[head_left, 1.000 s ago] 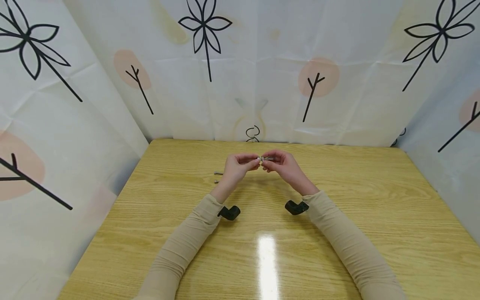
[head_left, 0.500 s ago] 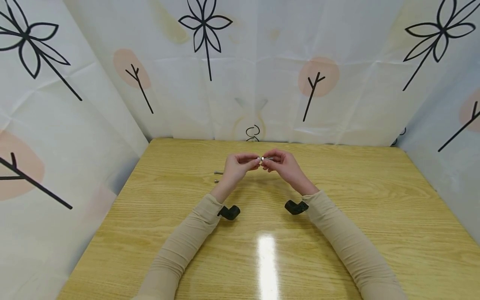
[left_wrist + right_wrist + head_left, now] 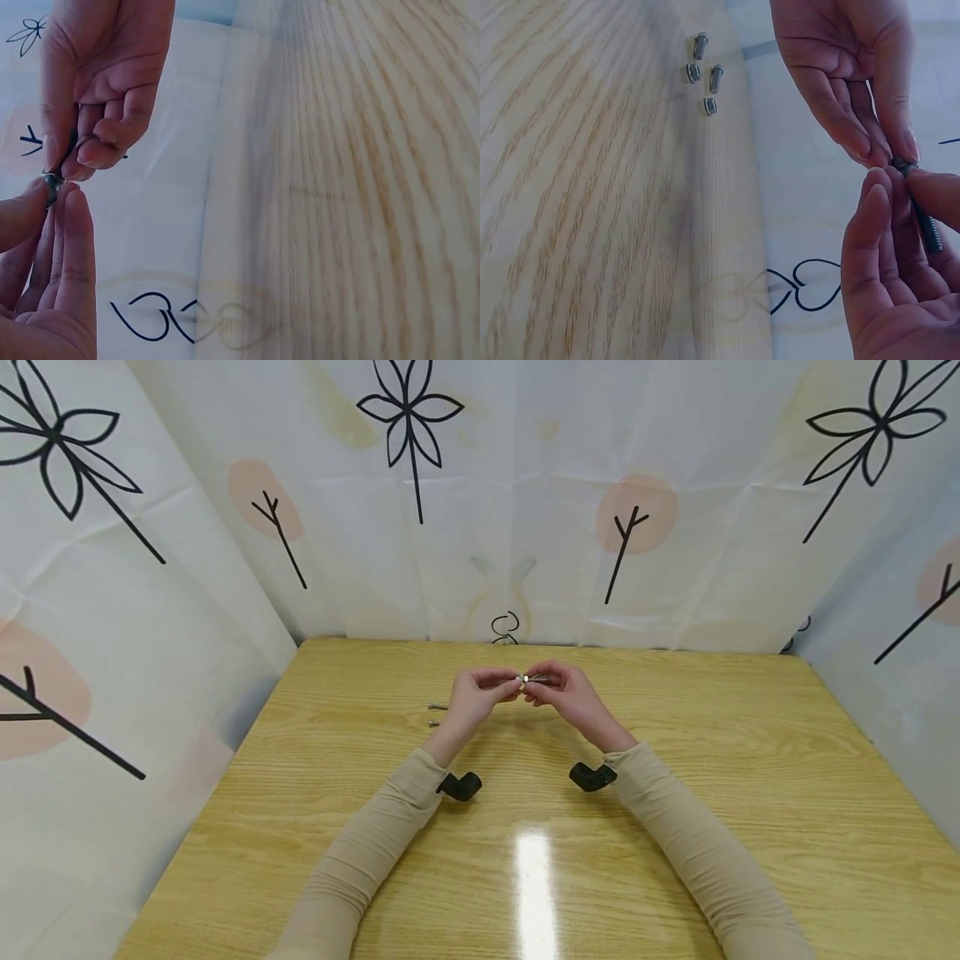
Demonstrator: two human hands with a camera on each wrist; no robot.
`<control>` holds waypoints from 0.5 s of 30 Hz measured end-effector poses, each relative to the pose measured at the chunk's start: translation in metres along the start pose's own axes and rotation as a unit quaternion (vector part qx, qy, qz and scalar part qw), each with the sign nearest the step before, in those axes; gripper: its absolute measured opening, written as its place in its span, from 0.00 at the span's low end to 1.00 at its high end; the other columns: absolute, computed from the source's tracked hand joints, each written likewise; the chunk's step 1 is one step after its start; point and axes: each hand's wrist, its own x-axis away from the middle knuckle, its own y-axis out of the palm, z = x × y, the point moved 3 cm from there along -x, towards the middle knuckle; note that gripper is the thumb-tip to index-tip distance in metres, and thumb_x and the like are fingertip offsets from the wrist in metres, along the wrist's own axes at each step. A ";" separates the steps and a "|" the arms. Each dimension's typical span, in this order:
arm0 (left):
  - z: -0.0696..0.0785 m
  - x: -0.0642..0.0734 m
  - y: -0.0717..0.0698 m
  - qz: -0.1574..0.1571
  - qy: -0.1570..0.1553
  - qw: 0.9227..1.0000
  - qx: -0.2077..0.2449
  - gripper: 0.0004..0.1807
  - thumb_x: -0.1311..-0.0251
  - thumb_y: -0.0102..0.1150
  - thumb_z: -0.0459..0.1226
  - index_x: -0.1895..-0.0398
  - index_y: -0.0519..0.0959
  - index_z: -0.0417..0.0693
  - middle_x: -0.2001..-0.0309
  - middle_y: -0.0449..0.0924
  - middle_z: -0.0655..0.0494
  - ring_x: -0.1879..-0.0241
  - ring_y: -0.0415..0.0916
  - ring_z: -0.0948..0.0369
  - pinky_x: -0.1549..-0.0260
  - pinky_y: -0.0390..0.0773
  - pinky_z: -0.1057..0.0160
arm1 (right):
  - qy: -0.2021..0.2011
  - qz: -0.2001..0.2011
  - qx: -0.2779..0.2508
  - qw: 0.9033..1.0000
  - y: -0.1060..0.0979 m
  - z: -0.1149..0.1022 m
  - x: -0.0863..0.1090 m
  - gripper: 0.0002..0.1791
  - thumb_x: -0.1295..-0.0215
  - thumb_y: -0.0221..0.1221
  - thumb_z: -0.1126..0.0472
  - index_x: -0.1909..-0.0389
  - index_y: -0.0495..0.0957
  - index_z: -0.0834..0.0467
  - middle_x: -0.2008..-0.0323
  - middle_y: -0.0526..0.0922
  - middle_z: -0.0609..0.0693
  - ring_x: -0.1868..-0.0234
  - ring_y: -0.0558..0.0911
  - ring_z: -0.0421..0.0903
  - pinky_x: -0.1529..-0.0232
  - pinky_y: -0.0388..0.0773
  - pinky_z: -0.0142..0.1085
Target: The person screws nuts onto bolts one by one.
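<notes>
My two hands meet fingertip to fingertip above the back middle of the table. Between them is a threaded metal bolt (image 3: pixel 928 227), its shaft lying along the inside of the right fingers. A bright wider metal part (image 3: pixel 526 678) shows where the fingertips meet; whether it is the bolt's head or a nut, I cannot tell. My left hand (image 3: pixel 471 700) pinches this wider end with thumb and fingers. Close beside it, my right hand (image 3: pixel 573 695) pinches the bolt. Fingertips cover much of the joint in both wrist views.
On the wooden table (image 3: pixel 337 827) lie two more bolts, one farther (image 3: pixel 701 46) and one nearer (image 3: pixel 717 79), with two nuts, one (image 3: pixel 693 73) beside each (image 3: pixel 711 106). In the head view the left wrist partly covers this group. Patterned white curtains (image 3: pixel 510 560) hang behind the table and at both sides.
Both hands stay in nearly the same place. The glint on the wider metal part between the fingertips differs slightly from frame to frame.
</notes>
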 end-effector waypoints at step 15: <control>-0.001 -0.001 -0.003 0.005 0.003 1.000 0.007 0.12 0.44 0.66 0.29 0.58 0.82 0.31 0.65 0.84 0.43 0.66 0.84 0.55 0.58 0.85 0.56 | -0.011 -0.004 -0.006 1.000 0.001 -0.001 -0.001 0.15 0.31 0.57 0.65 0.48 0.73 0.69 0.56 0.80 0.67 0.60 0.81 0.55 0.58 0.82 0.45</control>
